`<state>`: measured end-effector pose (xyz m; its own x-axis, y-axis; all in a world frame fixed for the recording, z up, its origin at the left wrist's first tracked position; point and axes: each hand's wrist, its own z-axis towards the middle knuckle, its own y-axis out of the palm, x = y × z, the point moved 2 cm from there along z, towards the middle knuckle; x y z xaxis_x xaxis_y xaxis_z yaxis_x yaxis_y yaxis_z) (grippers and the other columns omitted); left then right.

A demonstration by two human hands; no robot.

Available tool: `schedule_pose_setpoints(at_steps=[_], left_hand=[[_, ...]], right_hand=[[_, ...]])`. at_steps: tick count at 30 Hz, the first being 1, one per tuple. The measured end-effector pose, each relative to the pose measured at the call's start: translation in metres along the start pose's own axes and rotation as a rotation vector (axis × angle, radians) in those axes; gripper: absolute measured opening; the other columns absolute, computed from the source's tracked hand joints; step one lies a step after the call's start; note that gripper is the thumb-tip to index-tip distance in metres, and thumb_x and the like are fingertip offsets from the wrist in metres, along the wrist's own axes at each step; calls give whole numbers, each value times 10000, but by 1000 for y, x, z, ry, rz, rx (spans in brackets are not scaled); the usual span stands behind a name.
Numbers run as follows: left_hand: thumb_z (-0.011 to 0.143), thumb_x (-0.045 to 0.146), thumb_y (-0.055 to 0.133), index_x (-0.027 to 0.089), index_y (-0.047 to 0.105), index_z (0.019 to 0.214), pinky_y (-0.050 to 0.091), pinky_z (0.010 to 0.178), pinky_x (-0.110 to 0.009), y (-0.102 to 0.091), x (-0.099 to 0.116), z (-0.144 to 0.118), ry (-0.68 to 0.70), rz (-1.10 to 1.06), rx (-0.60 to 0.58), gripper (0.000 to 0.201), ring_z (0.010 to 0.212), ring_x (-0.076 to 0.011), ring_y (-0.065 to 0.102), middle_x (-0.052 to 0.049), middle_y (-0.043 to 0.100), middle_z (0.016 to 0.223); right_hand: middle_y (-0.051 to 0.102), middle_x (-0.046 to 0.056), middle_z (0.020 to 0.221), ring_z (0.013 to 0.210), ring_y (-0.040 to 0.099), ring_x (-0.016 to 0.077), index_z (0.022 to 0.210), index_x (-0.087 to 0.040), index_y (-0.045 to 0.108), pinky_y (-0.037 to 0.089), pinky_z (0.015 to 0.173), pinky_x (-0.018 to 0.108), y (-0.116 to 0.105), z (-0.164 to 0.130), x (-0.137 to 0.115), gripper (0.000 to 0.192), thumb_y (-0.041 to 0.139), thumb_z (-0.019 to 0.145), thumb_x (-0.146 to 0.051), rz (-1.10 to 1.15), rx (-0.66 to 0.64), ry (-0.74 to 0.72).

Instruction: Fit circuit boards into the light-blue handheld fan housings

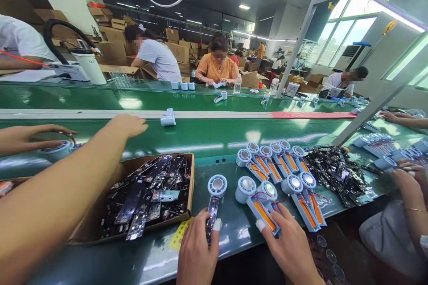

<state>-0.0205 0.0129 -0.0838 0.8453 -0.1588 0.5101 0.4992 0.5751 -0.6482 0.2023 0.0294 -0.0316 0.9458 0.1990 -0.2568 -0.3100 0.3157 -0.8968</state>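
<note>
We have a green bench (230, 218) before us, a cardboard box (191, 187) on its left. Right of that, our right hand (289, 242) and left hand (199, 247) each pinch one piece: respectively, an orange-filled blue unit (264, 214) and, left of it, a board-topped blue unit (214, 204).

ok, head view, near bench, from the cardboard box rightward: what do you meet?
Cardboard box of circuit boards, left hand holding a light-blue unit with a dark board, right hand on an orange-strip unit, heap of dark boards, co-worker's hand.
</note>
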Motion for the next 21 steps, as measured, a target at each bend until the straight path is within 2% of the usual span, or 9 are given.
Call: schedule_pose_setpoints(at_steps=[2, 4, 7, 9, 10, 12, 15, 18, 21], left_hand=[[997, 398, 400, 162, 568, 1174, 598, 816, -451, -1, 0, 2, -40, -4, -26, 339, 999, -301, 730, -152, 743, 1094], [986, 410, 415, 131, 544, 1259, 595, 848, -470, -1, 2, 5, -90, -35, -65, 411, 1049, -314, 721, -180, 729, 1166], [988, 393, 380, 133, 514, 1329, 597, 868, -463, -4, 4, 7, -204, -146, -145, 449, 1117, -308, 705, -185, 705, 1251], [995, 354, 330, 153, 520, 1326, 595, 893, -457, -8, 4, 8, -274, -227, -191, 432, 1148, -288, 695, -165, 707, 1263], [993, 337, 314, 159, 527, 1315, 590, 914, -457, -10, 3, 8, -300, -265, -207, 425, 1160, -278, 691, -156, 711, 1261], [976, 329, 322, 160, 536, 1297, 578, 947, -462, -13, 1, 7, -332, -337, -221, 422, 1173, -271, 685, -155, 714, 1257], [940, 350, 365, 163, 540, 1296, 570, 965, -472, -16, -1, 6, -406, -432, -222, 439, 1187, -278, 676, -157, 708, 1271], [913, 390, 396, 183, 564, 1272, 565, 970, -469, -18, -5, 8, -560, -524, -226, 447, 1169, -283, 684, -143, 731, 1223], [907, 465, 415, 176, 570, 1243, 592, 906, -449, -19, -7, 12, -698, -668, -264, 470, 1067, -284, 721, -144, 756, 1137]], right_hand=[[660, 131, 1177, 903, 706, 281, 877, -242, 678, 570, 655, 360, 18, -9, 4, 185, 552, 923, -369, -62, 55, 27], [631, 176, 1231, 998, 687, 322, 938, -209, 675, 586, 746, 422, 26, -5, -1, 182, 548, 927, -339, -103, 120, -1], [549, 239, 1356, 1190, 589, 414, 1129, -161, 652, 542, 885, 555, 14, 7, -23, 277, 515, 934, -302, -119, 216, -89], [544, 216, 1374, 1218, 575, 387, 1227, -173, 605, 535, 910, 530, 1, 11, -42, 318, 478, 946, -251, -44, 248, -114], [591, 184, 1310, 1167, 613, 340, 1214, -194, 598, 548, 891, 477, -3, 13, -53, 300, 462, 948, -214, 27, 237, -139], [679, 100, 1067, 944, 689, 245, 1095, -228, 606, 565, 761, 354, 0, 15, -74, 226, 455, 941, -158, 172, 139, -205], [664, 31, 834, 716, 688, 220, 977, -229, 597, 521, 586, 301, 25, 21, -97, 86, 570, 904, -191, 232, -31, -154], [675, 50, 879, 762, 710, 258, 1049, -208, 596, 528, 587, 317, 48, 24, -105, 221, 671, 841, -216, 226, -73, -64], [676, 60, 952, 792, 713, 244, 1143, -208, 587, 539, 610, 307, 51, 19, -102, 325, 621, 827, -138, 247, -83, -76]])
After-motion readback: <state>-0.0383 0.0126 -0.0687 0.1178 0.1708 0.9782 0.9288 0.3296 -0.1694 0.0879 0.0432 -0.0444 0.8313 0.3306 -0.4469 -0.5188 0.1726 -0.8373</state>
